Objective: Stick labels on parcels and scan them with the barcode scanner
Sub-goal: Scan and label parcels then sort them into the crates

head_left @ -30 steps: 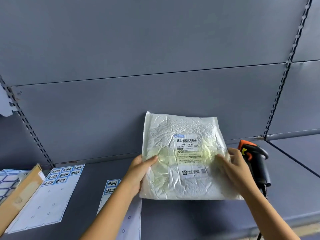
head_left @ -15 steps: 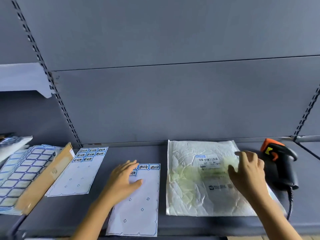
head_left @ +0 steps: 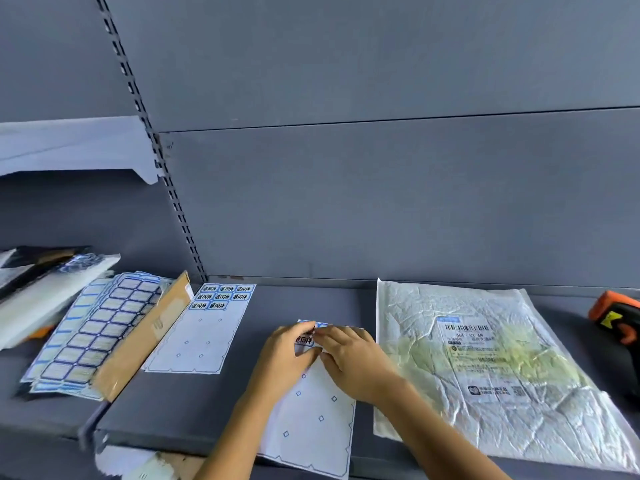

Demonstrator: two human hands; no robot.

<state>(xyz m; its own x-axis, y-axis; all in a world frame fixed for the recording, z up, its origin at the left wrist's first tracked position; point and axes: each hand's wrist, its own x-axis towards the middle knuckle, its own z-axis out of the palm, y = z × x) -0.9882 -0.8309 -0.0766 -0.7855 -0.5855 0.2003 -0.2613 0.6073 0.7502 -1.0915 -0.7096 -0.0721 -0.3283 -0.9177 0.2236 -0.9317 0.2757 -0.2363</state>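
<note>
1. Two hands meet at the top of the near label sheet (head_left: 311, 420), which lies flat at the front edge of the shelf (head_left: 194, 403), its lower part bare backing with small diamond marks.
2. Left hand (head_left: 287, 355): fingers curled together over the upper left of that sheet, thumb tucked just below a printed label (head_left: 304, 340).
3. Right hand (head_left: 349, 362): fingertips drawn together at the right edge of the same label, pinching it; whether the label has lifted off the backing cannot be told.
4. One parcel (head_left: 485, 368): crinkled white plastic mailer, flat on the shelf just right of the near label sheet, neither hand touching it. Shipping slip (head_left: 472, 355) with a barcode faces up on it.
5. One barcode scanner (head_left: 616, 317): orange and black, lying at the far right edge of view, beyond the parcel and well apart from both hands.
6. One far label sheet (head_left: 204, 330): flat on the shelf left of the hands, eight blue-bordered labels in its top rows, the rest bare.
7. One cardboard strip (head_left: 145, 341): brown, tilted, just left of the far label sheet.
8. Several blue-bordered sheets in a stack (head_left: 93, 334): fanned, left of the cardboard strip, with plastic-wrapped packs (head_left: 45, 292) behind them.
9. One slotted upright (head_left: 152, 143): running up the grey back panel (head_left: 381, 202).
</note>
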